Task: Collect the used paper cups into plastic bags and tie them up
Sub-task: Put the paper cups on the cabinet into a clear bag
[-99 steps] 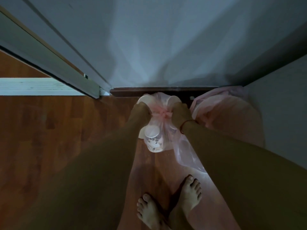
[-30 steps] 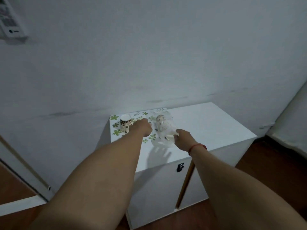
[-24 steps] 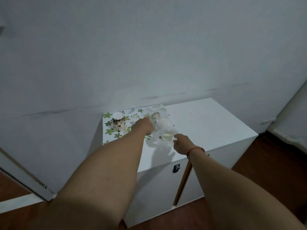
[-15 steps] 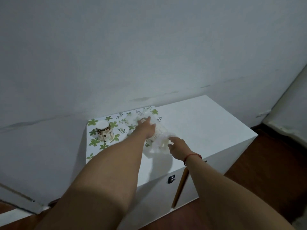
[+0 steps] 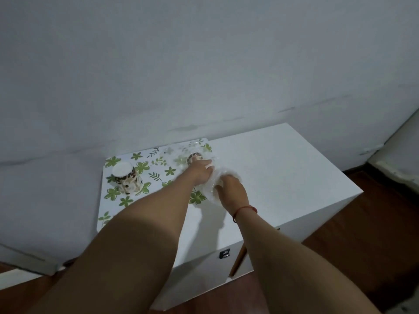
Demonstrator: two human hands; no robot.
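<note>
A clear plastic bag (image 5: 210, 186) lies on the white cabinet (image 5: 283, 173), with a brown-patterned paper cup (image 5: 194, 157) showing through it at the far end. My left hand (image 5: 199, 172) grips the bag's upper part over the cup. My right hand (image 5: 231, 189) grips the bag's near end, its fingers curled into the plastic. A second patterned paper cup (image 5: 127, 179) stands upside down on the green-leaf mat (image 5: 156, 171), well to the left of both hands.
The cabinet stands against a white wall (image 5: 204, 75). Its front has a small black latch (image 5: 224, 254) and a door slightly ajar. Brown wooden floor (image 5: 374, 234) lies to the right and below, with a white door frame at the lower left.
Earlier I held a pink bag of cups on the floor by a door. Since then I stand at the cabinet, and both hands have closed together on the clear bag.
</note>
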